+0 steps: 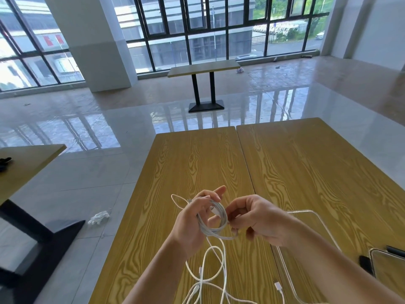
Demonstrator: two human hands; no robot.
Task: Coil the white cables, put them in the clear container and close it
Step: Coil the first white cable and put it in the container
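Note:
My left hand point(194, 218) grips a coil of white cable point(215, 229) held above the wooden table point(197, 159). My right hand point(254, 218) pinches the cable at the coil's right side. A loose tail hangs from the coil down to more white cables point(210, 279) lying tangled on the table near its front edge, with a white plug point(278, 286) to their right. The clear container point(315, 216) lies flat on the table behind and under my right forearm, which hides part of it.
A second clear piece point(385, 266) with dark clips sits at the right edge. Two wooden tables stand side by side, seam point(243, 159) between them. Another table point(28, 163) stands to the left, and one point(203, 68) stands far off by the windows. Shiny tiled floor surrounds them.

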